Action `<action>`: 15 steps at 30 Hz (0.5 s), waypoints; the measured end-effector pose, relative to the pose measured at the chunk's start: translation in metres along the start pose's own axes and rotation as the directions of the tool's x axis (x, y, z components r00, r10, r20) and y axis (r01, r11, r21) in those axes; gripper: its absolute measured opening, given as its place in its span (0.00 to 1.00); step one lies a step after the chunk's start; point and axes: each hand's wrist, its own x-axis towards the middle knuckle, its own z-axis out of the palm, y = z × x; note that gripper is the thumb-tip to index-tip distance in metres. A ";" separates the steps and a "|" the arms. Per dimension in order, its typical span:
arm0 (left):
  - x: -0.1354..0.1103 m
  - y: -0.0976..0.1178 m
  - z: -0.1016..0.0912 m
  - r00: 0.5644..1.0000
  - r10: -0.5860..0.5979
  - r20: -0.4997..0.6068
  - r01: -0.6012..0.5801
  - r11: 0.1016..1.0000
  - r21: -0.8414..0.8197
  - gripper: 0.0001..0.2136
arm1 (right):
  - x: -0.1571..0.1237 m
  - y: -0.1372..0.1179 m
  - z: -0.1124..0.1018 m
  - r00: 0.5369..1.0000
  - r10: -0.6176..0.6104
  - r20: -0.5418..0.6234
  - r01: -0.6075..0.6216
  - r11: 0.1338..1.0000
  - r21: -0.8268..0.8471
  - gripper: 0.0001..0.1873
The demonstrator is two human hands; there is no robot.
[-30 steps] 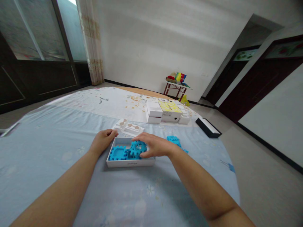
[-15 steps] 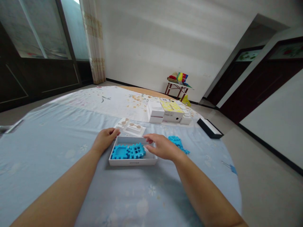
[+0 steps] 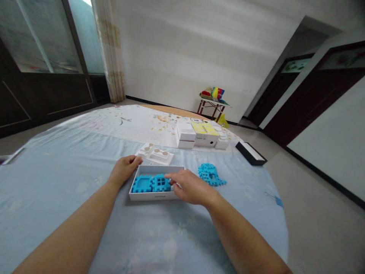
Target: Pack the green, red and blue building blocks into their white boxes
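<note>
A shallow white box (image 3: 155, 196) sits in front of me with blue interlocking blocks inside. On the left is a block with a plain square panel (image 3: 142, 184); beside it is a block with a four-pane window (image 3: 161, 182). My left hand (image 3: 124, 170) is closed at the box's back left corner, its fingertips partly hidden. My right hand (image 3: 189, 185) reaches over the box's right side, the index finger on the window block's upper right corner and the other fingers curled at its right edge. More blue blocks (image 3: 211, 174) lie on the tablecloth to the right.
Behind the box lies a white moulded insert (image 3: 159, 155). Farther back stand a white box (image 3: 186, 135), a yellow-and-white box (image 3: 205, 133) and white packaging (image 3: 221, 141). A black open box (image 3: 251, 154) is near the table's right edge. Blue cloth (image 3: 71, 167) covers the table.
My right hand has moved left and down onto the window block. That block, tilted before, now sits straight against the plain one. My left hand has stayed at the box corner.
</note>
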 end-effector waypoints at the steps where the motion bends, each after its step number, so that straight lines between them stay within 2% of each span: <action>1: 0.000 0.000 0.000 1.000 -0.003 -0.001 0.003 1.000 -0.004 0.22 | 0.000 0.001 0.002 1.000 -0.005 -0.007 0.005 1.000 0.005 0.23; 7: 0.001 0.002 -0.001 1.000 -0.013 -0.004 0.013 1.000 0.017 0.21 | -0.003 0.004 0.009 0.999 -0.040 -0.036 0.041 0.999 0.012 0.26; 11: 0.001 0.002 -0.002 1.000 -0.019 0.011 0.019 0.999 0.035 0.21 | -0.006 0.009 0.002 0.997 -0.047 -0.059 0.050 0.998 0.043 0.24; 13: 0.001 0.001 -0.002 1.000 -0.025 0.018 0.025 0.999 0.040 0.21 | -0.012 0.022 -0.006 0.990 0.012 -0.138 -0.003 0.998 0.068 0.21; 15: 0.001 0.001 -0.002 0.999 -0.028 0.019 0.027 0.999 0.045 0.21 | -0.021 0.042 -0.014 0.963 0.123 -0.238 -0.107 0.991 0.080 0.19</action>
